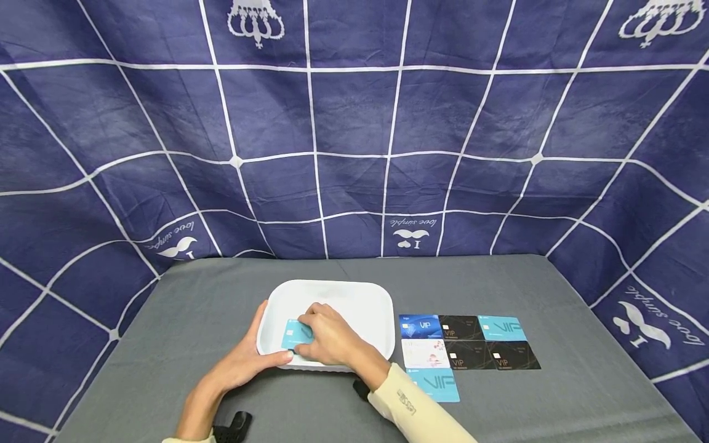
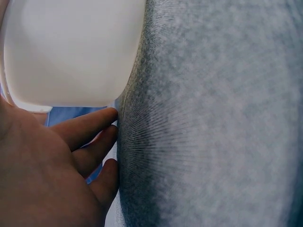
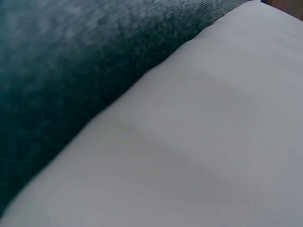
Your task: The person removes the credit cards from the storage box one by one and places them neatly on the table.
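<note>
A white tray [image 1: 354,301] with rounded corners lies on the grey cloth. My left hand [image 1: 244,363] holds its front-left corner, the thumb along the front rim and the fingers at the left side. In the left wrist view, bent fingers [image 2: 94,151] of this hand lie beside the tray's wall [image 2: 75,56]. Over the tray, my right hand [image 1: 329,335] pinches a light blue card [image 1: 295,333] between thumb and fingers; the hand covers the card's right part. The right wrist view holds only the tray's white outer side [image 3: 199,132] and cloth.
Right of the tray several cards lie edge to edge: a dark blue card [image 1: 421,327], black cards [image 1: 471,355], a white flowered card [image 1: 423,354] and light blue cards [image 1: 501,328]. A blue checked curtain [image 1: 354,123] hangs behind the cloth-covered table [image 1: 581,344].
</note>
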A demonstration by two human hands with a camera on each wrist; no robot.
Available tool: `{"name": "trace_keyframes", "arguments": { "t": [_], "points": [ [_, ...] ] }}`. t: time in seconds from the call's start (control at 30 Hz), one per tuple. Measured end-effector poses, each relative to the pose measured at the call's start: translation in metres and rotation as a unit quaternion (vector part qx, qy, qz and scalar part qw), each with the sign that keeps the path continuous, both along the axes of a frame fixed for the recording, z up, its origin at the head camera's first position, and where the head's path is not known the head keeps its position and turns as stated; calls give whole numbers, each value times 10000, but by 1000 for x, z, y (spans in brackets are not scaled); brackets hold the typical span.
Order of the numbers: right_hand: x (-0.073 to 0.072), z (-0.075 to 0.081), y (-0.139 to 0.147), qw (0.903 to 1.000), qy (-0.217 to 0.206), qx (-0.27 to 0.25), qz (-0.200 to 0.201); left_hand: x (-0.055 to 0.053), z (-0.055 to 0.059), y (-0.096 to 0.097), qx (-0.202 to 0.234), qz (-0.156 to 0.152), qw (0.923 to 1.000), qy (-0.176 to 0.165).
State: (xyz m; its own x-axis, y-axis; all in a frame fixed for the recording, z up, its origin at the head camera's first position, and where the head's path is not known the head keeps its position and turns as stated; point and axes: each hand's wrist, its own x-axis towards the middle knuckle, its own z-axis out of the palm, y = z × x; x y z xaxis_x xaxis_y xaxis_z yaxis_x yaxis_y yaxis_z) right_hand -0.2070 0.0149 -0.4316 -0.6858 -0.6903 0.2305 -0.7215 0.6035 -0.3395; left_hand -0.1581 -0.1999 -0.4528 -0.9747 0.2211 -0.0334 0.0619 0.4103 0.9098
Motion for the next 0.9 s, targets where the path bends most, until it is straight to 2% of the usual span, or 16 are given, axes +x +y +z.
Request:
{"name": "trace_keyframes", "arguments": {
  "t": [0.1, 0.37, 0.5, 0.7, 0.9],
  "points": [
    [3, 3, 2, 10000, 69, -64, -30, 0, 1, -1, 87, 4, 10000, 7],
    [14, 12, 16, 9967, 790, 105, -125, -1, 0, 2, 212, -116, 9996, 160],
    [16, 16, 22, 9968, 792, 37, -133, -3, -1, 3, 126, -87, 9998, 90],
    [19, 23, 29, 9973, 710, 12, -184, -2, 4, 2, -368, 131, 9989, -241],
    [30, 36, 42, 9975, 688, -37, -147, -1, 8, 2, -545, 138, 9981, -245]
  ]
}}
